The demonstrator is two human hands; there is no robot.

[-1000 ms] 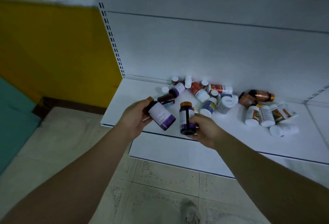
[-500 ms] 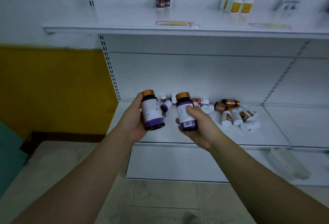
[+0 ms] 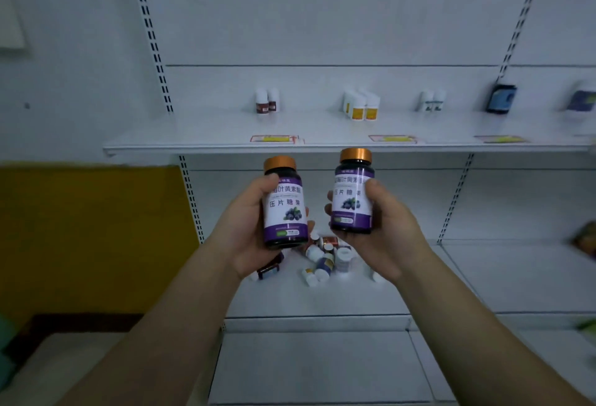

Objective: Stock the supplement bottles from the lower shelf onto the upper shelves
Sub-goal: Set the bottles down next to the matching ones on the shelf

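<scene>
Left hand (image 3: 248, 231) and right hand (image 3: 383, 228) raised off pile (image 3: 325, 260), now below them. Left bottle (image 3: 285, 209) went from tilted to upright; right bottle (image 3: 353, 199) lifted too, caps near upper shelf (image 3: 206, 143) edge.

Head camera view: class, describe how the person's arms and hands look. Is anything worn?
The left hand and right hand are bare, without gloves or visible rings. Both forearms are bare too as far as the frame shows: no sleeves, watch or bracelet.

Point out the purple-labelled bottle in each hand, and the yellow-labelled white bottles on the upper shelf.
left purple-labelled dark bottle with orange cap (image 3: 285, 212): head view, label front.
right purple-labelled dark bottle with orange cap (image 3: 351, 202): head view, label front.
yellow-labelled white bottles (image 3: 358, 112): head view, front bottle's label.
</scene>
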